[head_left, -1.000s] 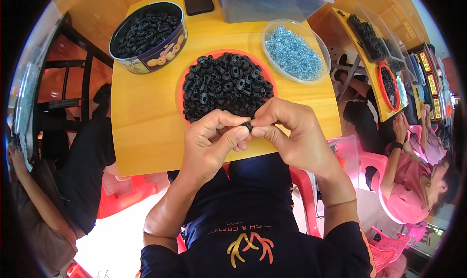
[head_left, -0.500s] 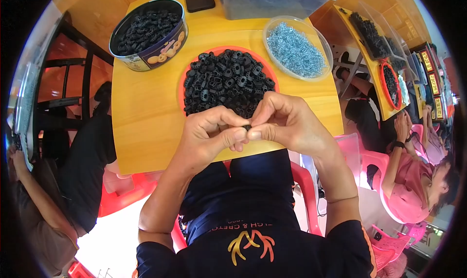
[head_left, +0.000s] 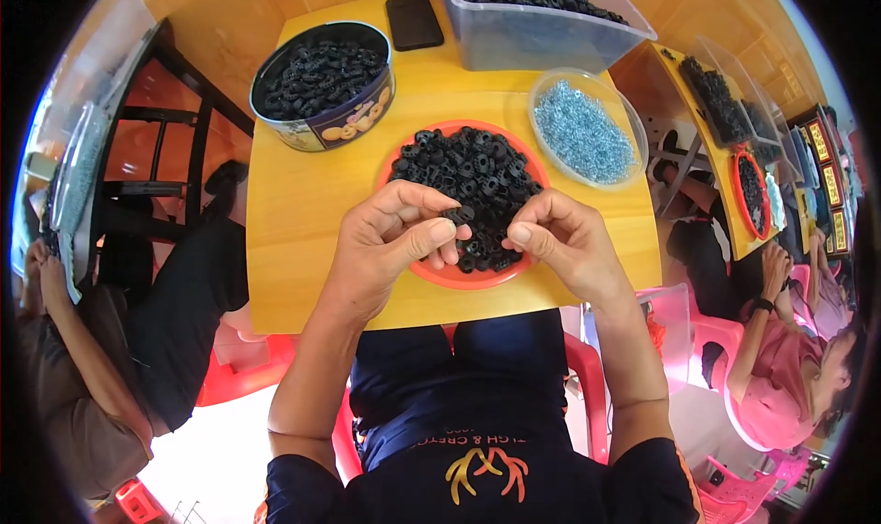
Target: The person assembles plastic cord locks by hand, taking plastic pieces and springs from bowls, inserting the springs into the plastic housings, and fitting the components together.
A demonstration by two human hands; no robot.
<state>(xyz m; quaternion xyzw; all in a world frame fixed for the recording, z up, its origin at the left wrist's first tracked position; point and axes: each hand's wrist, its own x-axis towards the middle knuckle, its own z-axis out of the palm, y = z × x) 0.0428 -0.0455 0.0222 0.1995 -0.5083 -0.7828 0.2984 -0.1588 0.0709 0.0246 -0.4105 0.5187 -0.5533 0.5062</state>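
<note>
My left hand (head_left: 390,235) pinches a small black plastic part (head_left: 462,214), shaped like a cord-lock piece, between thumb and fingertips. My right hand (head_left: 571,247) is apart from it, over the right side of the red tray; its thumb and forefinger are pressed together. Whether something tiny sits in that pinch is hard to see. Beneath both hands, the round red tray (head_left: 392,164) is heaped with similar black parts (head_left: 468,161) that have holes through them. Beyond my right hand stands a clear round tub (head_left: 635,120) full of small silvery-blue metal springs (head_left: 583,129).
A round tin (head_left: 362,125) of black pieces stands at the table's far left, with a dark phone (head_left: 414,23) beside it. A big clear plastic bin (head_left: 541,47) of black parts is at the back. People sit on both sides; another table (head_left: 711,157) is at right.
My hands have moved apart from their joined pinch. The left keeps a black part while the right has shifted right. The view has tilted, so the table sits lower and further right.
</note>
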